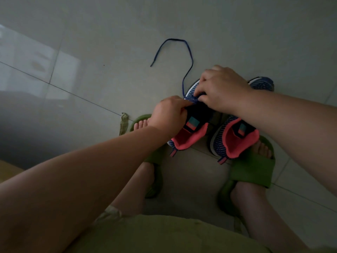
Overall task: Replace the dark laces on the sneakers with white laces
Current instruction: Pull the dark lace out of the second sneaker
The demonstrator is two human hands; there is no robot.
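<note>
Navy knit, striped in white and lined in coral, made up both sneakers, which stood side by side on the tiled floor [109, 52] between the person's feet in green slides [253, 168], heels toward the person so the lacing faced away and lay within reach of both arms. Taking the left sneaker [189, 128] as the landmark, the right sneaker [235, 136] sat just to its right, touching or nearly so. The left hand [169, 115] gripped the left sneaker at the near side of its tongue, fingers curled round the upper, probably to steady it. The right hand [221, 90] lay over the toe end of the same sneaker, fingers bent and pinching at the eyelet area; what exactly its grip held was hidden, though it was most likely the dark lace [189, 57]. That lace ran from the toe of the left sneaker out across the floor beyond it, curving in a loose loop with its free end well past the toe, which suggested it was partly drawn out. No white laces showed. A crumpled olive strip [124, 123] lay on the floor just left of the left sneaker.
</note>
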